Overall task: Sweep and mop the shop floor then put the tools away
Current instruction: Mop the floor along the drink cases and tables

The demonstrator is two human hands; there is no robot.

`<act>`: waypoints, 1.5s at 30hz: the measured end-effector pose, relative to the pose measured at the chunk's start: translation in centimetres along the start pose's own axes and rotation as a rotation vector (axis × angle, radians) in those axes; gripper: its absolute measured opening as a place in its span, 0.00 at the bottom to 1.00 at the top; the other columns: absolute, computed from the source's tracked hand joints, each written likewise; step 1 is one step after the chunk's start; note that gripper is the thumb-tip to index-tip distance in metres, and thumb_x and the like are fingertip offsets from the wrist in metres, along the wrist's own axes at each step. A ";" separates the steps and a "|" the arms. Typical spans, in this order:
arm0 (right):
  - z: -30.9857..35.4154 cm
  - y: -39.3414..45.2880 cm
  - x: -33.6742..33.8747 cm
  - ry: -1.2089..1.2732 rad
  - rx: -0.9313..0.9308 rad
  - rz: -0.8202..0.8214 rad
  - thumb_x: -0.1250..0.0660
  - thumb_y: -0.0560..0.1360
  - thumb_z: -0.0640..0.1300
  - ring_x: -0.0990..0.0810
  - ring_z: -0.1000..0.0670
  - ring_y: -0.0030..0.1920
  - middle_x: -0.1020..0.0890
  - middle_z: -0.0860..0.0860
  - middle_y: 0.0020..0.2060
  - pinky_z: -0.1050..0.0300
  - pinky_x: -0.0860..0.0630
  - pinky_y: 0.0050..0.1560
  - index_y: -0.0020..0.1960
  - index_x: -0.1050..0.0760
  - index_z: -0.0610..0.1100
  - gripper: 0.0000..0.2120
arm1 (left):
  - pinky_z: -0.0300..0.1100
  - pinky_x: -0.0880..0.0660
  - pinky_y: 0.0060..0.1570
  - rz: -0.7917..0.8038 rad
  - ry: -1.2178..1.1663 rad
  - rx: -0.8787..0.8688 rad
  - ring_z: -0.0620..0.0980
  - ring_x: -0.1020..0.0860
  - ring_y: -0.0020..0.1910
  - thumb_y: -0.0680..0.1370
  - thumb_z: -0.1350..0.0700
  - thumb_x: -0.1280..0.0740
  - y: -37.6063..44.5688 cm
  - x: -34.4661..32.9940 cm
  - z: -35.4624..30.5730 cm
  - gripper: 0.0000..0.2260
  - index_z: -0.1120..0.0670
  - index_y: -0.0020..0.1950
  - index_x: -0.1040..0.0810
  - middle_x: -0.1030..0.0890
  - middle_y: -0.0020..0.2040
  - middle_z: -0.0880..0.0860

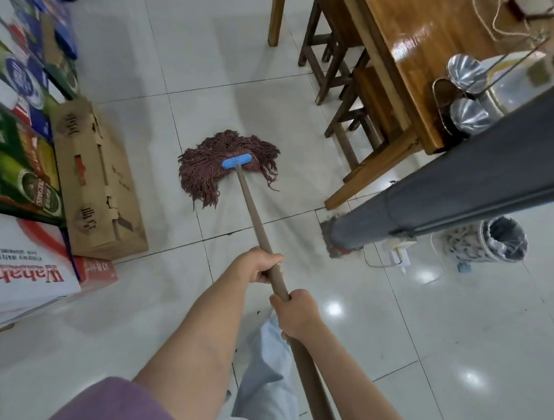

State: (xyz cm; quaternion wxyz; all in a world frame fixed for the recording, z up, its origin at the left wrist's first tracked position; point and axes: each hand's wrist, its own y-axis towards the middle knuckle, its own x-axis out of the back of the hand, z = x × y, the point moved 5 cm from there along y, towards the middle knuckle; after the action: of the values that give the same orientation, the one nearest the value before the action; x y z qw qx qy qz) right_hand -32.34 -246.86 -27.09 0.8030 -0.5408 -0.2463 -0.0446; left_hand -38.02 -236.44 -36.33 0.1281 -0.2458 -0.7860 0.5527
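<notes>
Fingers of left hand (259, 265) and right hand (296, 312) wrapped round mop handle (253, 208). Mop head (221, 164) flat on floor (439, 346). Mopping going on; putting tools away not yet done.

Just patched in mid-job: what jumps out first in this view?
The reddish-brown mop head with its blue clamp lies spread on the white tiled floor, centre frame. Both hands hold its wooden handle, left hand ahead of right hand. Stacked cartons line the left; a grey pillar stands right.

Both hands (258, 265) grip mop handle (252, 204); strands (208, 168) apparently on tiles (299, 176).
</notes>
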 end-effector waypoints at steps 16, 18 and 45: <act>13.4 11.0 8.6 0.086 0.082 0.095 0.38 0.76 0.48 0.26 0.48 0.28 0.25 0.45 0.35 0.61 0.27 0.25 0.44 0.31 0.38 0.12 | 0.46 0.20 0.39 -0.084 -0.101 -0.013 0.51 0.20 0.33 0.77 0.59 0.33 6.3 5.3 -16.8 0.11 0.62 0.56 0.30 0.22 0.37 0.56; 15.8 12.4 9.5 0.107 0.078 0.096 0.38 0.77 0.46 0.29 0.51 0.24 0.28 0.47 0.32 0.65 0.34 0.18 0.41 0.32 0.38 0.12 | 0.46 0.20 0.38 -0.092 -0.104 -0.010 0.51 0.20 0.34 0.77 0.60 0.33 7.4 6.7 -19.2 0.11 0.62 0.57 0.30 0.22 0.38 0.56; 53.7 33.7 22.5 0.149 0.041 0.060 0.37 0.75 0.49 0.24 0.45 0.37 0.27 0.48 0.30 0.54 0.27 0.37 0.34 0.33 0.43 0.15 | 0.53 0.23 0.52 -0.128 -0.069 -0.007 0.50 0.24 0.34 0.78 0.62 0.34 20.9 25.3 -59.2 0.08 0.57 0.41 0.30 0.24 0.35 0.54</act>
State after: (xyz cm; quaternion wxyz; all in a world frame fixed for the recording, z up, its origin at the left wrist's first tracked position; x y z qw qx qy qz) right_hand -19.95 -180.85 -29.87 0.8312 -0.5263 -0.1703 -0.0558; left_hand -26.34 -169.78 -36.55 0.1351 -0.1761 -0.8060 0.5487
